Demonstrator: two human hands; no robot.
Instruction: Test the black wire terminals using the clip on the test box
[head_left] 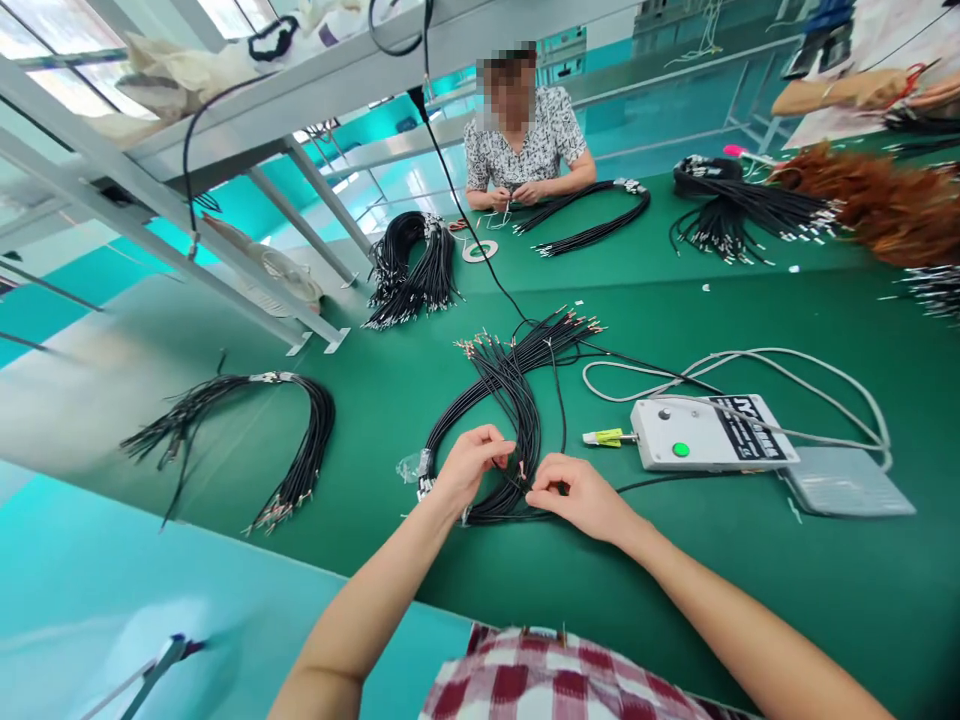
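Observation:
A bundle of black wires (512,390) with metal terminal ends lies curved on the green table mat (375,380) in front of me. My left hand (469,467) pinches a black wire at the near bend of the bundle. My right hand (581,495) grips the same wire close by, fingertips almost touching the left hand's. A small clear bag and a wrapped end (420,468) sit just left of my left hand.
A white control box (705,432) with a green button, grey cables and a foot pedal (844,482) lie to my right. Other wire bundles (300,440) (412,270) (742,205) rest around. A seated person (525,140) works wires opposite. A metal rack leg (315,335) stands left.

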